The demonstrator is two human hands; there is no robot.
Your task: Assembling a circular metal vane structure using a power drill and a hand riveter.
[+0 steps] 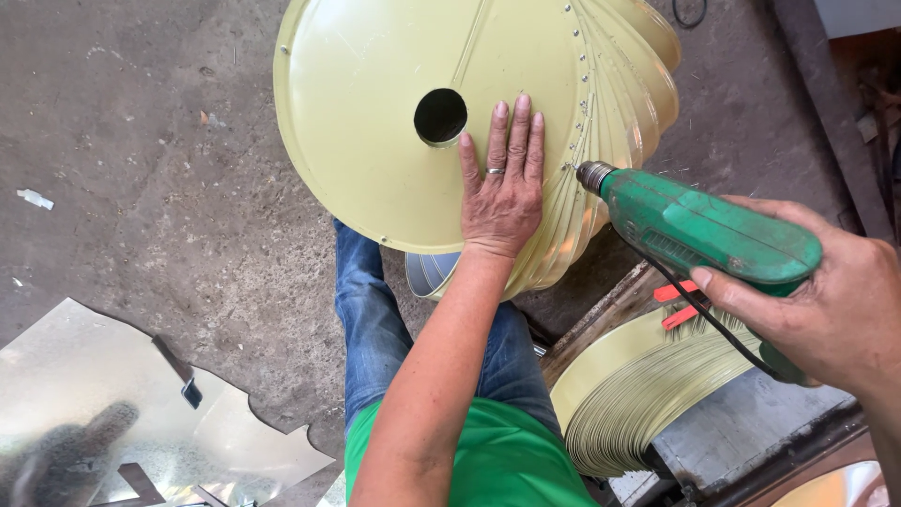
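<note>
A pale yellow round metal disc (375,122) with a centre hole (440,115) rests tilted on my knees, with curved yellow blades (629,84) fanned along its right side. My left hand (502,183) lies flat on the disc, fingers together, just right of the hole, a ring on one finger. My right hand (826,310) grips a green electric drill (704,225). The drill's tip (580,172) touches the seam of rivets where the blades meet the disc.
A stack of curved yellow blades (638,385) sits on a bench at the lower right, with orange-handled pliers (678,300) beside it. Cut sheet metal offcuts (122,404) lie on the concrete floor at the lower left. A metal rail (826,103) runs along the right.
</note>
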